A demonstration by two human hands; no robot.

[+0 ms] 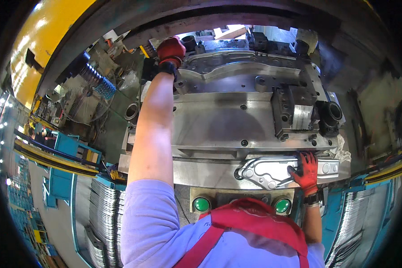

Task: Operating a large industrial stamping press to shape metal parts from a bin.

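Stamped metal part (pixel 277 171): flat, bright silver sheet blank, elongated with rounded ends, several round holes and raised contours (one larger cutout near its middle). Lies flat, long axis left to right, on the front ledge of the die, just above the two green buttons; its right half is partly hidden under a red glove. Lower die (pixel 236 85): grey steel block, contoured cavity at the far end, dull and oily.
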